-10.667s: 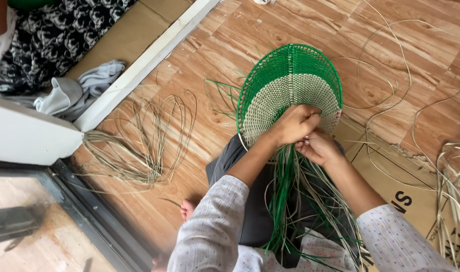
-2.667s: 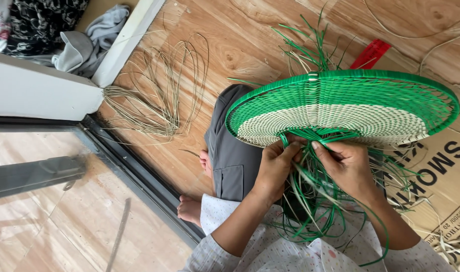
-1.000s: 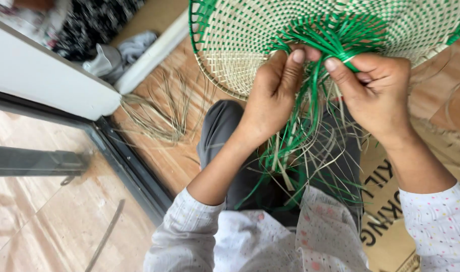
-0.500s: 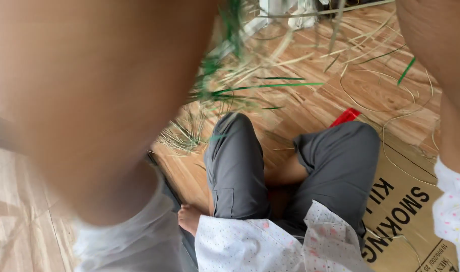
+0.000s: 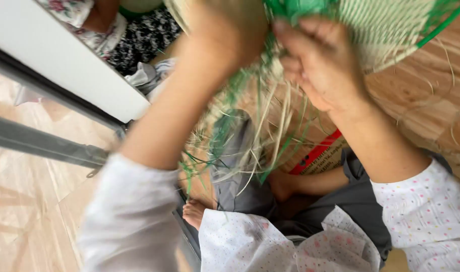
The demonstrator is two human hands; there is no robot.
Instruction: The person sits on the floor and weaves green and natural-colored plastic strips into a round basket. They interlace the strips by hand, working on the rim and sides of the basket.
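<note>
Fingers (image 5: 295, 55) of the right hand (image 5: 320, 70) curled together on the loose green and pale strands (image 5: 250, 131) just under the woven basket (image 5: 386, 25); left hand (image 5: 225, 35) raised beside it, blurred, its grip on the same weave hidden, so whether its fingers are together or apart cannot be told; basket held high at the top edge of the view, in front of the person, its pale weave bordered by a green rim, only partly in frame; strands hanging down from both hands toward the lap, over the grey trousers (image 5: 351, 201); person seated on the wooden floor (image 5: 431, 95) with legs folded, a bare foot (image 5: 194, 214) showing below the left forearm; both sleeves white with small coloured dots; piece of cardboard with a red stripe (image 5: 320, 153) lying on the floor just beyond the knees; white panel with a dark frame (image 5: 73, 70) at the left; patterned black and white cloth (image 5: 139, 35) beyond that panel, near the top.
</note>
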